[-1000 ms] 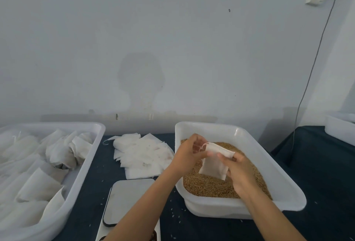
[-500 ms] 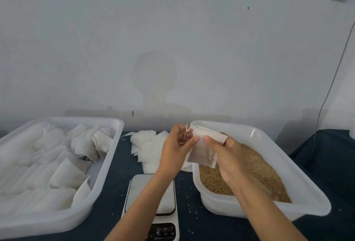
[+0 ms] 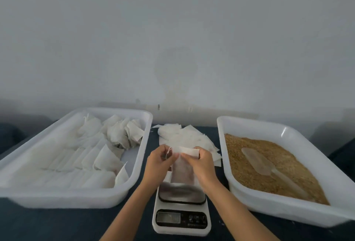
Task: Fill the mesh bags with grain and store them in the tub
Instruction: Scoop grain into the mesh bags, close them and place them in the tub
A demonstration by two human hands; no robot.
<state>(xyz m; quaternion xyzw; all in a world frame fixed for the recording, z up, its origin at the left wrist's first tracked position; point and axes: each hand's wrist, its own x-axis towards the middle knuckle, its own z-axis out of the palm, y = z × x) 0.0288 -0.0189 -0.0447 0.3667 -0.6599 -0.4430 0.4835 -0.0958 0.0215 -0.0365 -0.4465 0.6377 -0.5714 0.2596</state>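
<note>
Fingers of both hands are curled onto one filled mesh bag [image 3: 182, 169], which I hold up at the centre of my view, above the platform of the digital kitchen scale [image 3: 181, 210]; whether its lower edge touches the platform I cannot tell. My left hand [image 3: 159, 164] pinches the bag's top corner where the white drawstring [image 3: 169, 152] loops out, thumb and forefinger closed on it. My right hand [image 3: 201, 164] grips the folded top edge from the other side, fingertips pressed into the fabric. At 12 o'clock from the bag, a loose pile of empty mesh bags [image 3: 184, 137] lies on the dark blue tabletop [image 3: 57, 223]. At 9 o'clock sits the white storage tub [image 3: 76, 198], holding rows of filled bags [image 3: 63, 164] laid flat, with a few crumpled ones toward its far right corner. At 3 o'clock sits the white grain tub [image 3: 288, 215], brown grain [image 3: 269, 164] banked across its floor, and a translucent plastic scoop [image 3: 265, 165] lying on the grain, handle pointing toward my near right. Scattered grains [image 3: 221, 222] dot the tabletop by the scale.
</note>
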